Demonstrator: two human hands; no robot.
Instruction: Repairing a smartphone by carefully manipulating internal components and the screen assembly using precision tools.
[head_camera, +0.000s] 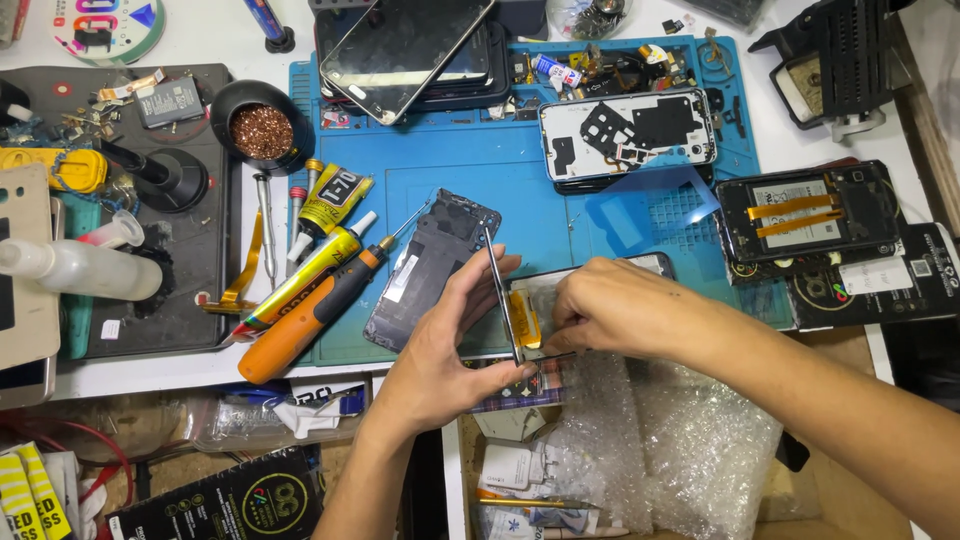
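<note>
**Phone screen held on edge over a packed bench**

Head view, the only one: the left hand (440, 350) has a thin phone screen panel (503, 295) stood up on its long edge, thumb one side and fingers the other, clamped on it. We see it nearly edge-on, a dark sliver with a metal rim. The right hand (610, 310) is pinched on a yellow-orange flex strip (527, 322) right against the panel's face, over a second phone body (590, 275) lying flat.

All this sits at the front edge of the blue work mat (480, 165). Just left lies a dark phone frame (432, 265), then an orange screwdriver (310, 315) and glue tubes (315, 265). Bubble wrap (660, 450) hangs below the table edge under the right wrist. Open mat is only a patch behind the hands.
</note>
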